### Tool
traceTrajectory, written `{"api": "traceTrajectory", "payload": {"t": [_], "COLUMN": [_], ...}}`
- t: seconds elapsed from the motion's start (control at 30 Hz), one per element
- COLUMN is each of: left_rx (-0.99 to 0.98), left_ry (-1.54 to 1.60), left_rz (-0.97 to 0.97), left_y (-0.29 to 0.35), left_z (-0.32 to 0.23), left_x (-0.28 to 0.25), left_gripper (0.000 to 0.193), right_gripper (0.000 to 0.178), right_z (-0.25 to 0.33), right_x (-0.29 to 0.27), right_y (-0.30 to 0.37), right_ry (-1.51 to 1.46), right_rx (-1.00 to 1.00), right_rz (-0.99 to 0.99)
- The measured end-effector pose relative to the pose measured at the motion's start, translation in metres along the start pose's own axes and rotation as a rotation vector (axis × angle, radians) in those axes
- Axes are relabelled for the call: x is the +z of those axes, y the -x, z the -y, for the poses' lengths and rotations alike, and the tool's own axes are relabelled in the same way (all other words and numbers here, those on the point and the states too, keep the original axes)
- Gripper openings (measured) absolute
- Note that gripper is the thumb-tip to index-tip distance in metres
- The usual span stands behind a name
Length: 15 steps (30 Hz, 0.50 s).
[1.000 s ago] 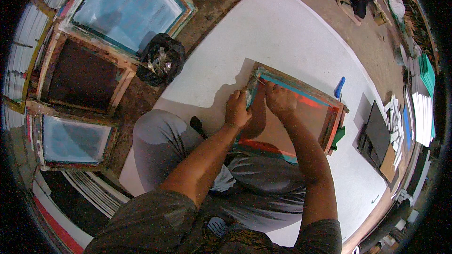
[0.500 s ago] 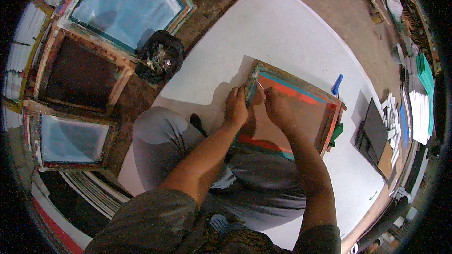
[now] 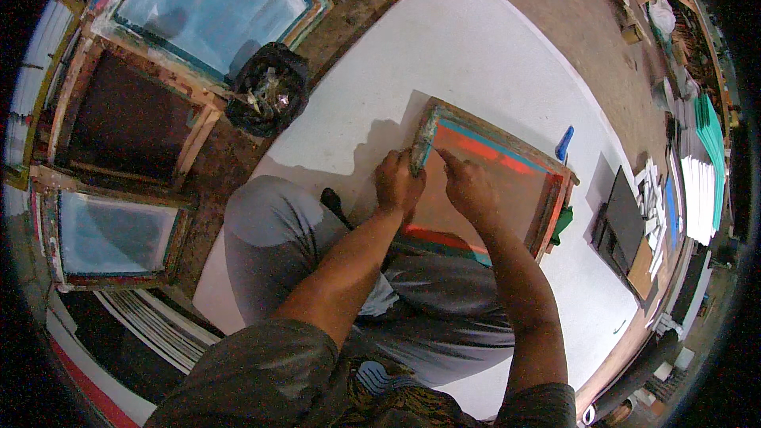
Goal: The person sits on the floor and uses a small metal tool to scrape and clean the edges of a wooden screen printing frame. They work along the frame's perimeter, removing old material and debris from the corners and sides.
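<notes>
A screen printing frame (image 3: pixel 500 131) with a worn wooden border rests tilted across my lap and the white board. Its mesh (image 3: pixel 515 202) is brownish, edged with orange-red and teal bands. My left hand (image 3: pixel 396 182) is closed round the frame's left side. Over the mesh near the upper left corner, my right hand (image 3: pixel 472 190) has its fingers curled in, with the fingertips close to the teal band. Whatever those fingers may pinch is too small to make out. A blue-handled tool (image 3: pixel 564 143) lies beyond the frame's far right corner, and a green scrap (image 3: pixel 561 224) shows beside its right edge.
Beneath me spreads a large white board (image 3: pixel 444 32). A black plastic bag (image 3: pixel 269 91) of rubbish stands off its left edge, beside a blue-meshed screen (image 3: pixel 214 8) and other framed screens (image 3: pixel 119 234). Black panels (image 3: pixel 622 210) and white strips (image 3: pixel 654 206) lie right.
My right hand has shifted slightly, and the thin pale line seen at its fingertips no longer shows. My left hand keeps its hold, a little lower on the frame's side.
</notes>
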<state>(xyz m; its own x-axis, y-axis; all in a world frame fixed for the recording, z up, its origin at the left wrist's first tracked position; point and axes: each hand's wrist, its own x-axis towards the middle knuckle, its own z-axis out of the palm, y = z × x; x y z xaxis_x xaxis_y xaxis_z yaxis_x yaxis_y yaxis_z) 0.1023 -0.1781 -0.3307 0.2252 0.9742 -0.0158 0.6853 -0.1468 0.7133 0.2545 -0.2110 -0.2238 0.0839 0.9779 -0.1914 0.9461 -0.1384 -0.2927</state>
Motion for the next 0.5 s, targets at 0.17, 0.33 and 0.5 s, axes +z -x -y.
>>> {"api": "traceTrajectory", "payload": {"t": [0.17,0.33,0.5], "left_rx": [0.010,-0.013,0.007], "left_ry": [-0.008,-0.033,-0.016], "left_rz": [0.003,0.101,0.067], "left_y": [0.003,0.002,0.000], "left_z": [-0.003,0.014,0.019], "left_x": [0.002,0.023,0.028], "left_gripper": [0.043,0.045,0.050], "right_gripper": [0.041,0.037,0.040], "right_z": [0.000,0.036,0.016], "right_x": [0.000,0.001,-0.010], "right_y": [-0.005,-0.027,-0.039], "right_ry": [0.281,0.589,0.498], "right_rx": [-0.192,-0.049,-0.161], "right_rz": [-0.168,0.252,0.316]}}
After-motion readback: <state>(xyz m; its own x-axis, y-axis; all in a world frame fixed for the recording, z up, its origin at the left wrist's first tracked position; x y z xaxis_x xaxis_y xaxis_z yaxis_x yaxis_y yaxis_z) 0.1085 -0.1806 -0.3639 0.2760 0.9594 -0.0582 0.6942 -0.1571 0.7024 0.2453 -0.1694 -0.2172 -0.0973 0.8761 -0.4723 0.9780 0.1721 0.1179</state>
